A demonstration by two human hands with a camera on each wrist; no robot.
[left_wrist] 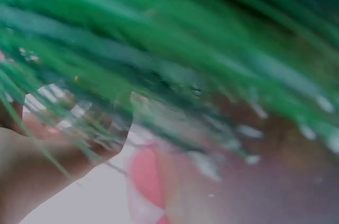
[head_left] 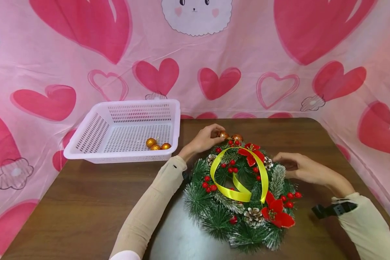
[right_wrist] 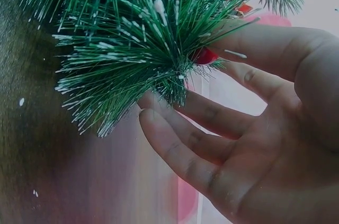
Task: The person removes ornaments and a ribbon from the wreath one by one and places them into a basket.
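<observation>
A green wreath (head_left: pixel 221 220) with red flowers, berries, pinecones and a loop of yellow ribbon (head_left: pixel 264 177) lies on the table. At its far edge are two shiny copper-coloured ornament balls. My left hand (head_left: pixel 205 140) pinches the left ball (head_left: pixel 224 134); the other ball (head_left: pixel 237 138) sits just beside it. Blurred green needles cover part of that hand in the left wrist view. By the wreath's right edge is my right hand (head_left: pixel 307 169). Its fingers (right_wrist: pixel 206 115) are spread and gently bent beside a frosted sprig (right_wrist: pixel 114 73), and its thumb partly disappears behind needles.
A white perforated basket (head_left: pixel 95 156) stands at the back left of the brown wooden table (head_left: pixel 94 202). Several golden balls (head_left: pixel 151 142) lie in its near right corner. A pink cloth with hearts (head_left: pixel 247 43) hangs behind and beside the table.
</observation>
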